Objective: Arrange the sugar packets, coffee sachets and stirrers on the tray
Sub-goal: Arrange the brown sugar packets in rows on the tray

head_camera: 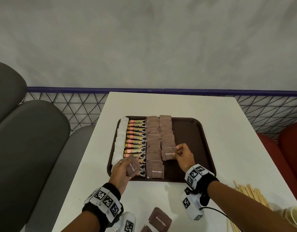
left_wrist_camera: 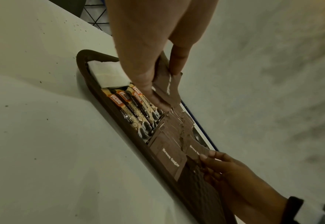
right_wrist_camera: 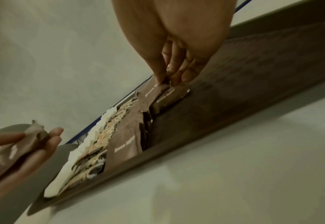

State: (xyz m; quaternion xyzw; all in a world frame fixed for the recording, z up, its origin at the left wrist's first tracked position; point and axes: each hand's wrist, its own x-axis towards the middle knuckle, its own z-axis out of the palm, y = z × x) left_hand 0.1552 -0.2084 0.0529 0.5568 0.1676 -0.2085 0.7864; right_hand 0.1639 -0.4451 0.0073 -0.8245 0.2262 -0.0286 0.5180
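Note:
A dark brown tray lies on the white table and carries rows of white sugar packets, coffee sachets and two columns of brown sugar packets. My left hand holds a small stack of brown sugar packets above the tray's near left corner, and they are pinched between thumb and fingers. My right hand pinches one brown sugar packet at the near end of the second brown column. Wooden stirrers lie on the table at the right.
More brown sugar packets lie on the table near its front edge. A paper cup stands at the far right by the stirrers. Grey seats are at the left, red seats at the right. The tray's right half is bare.

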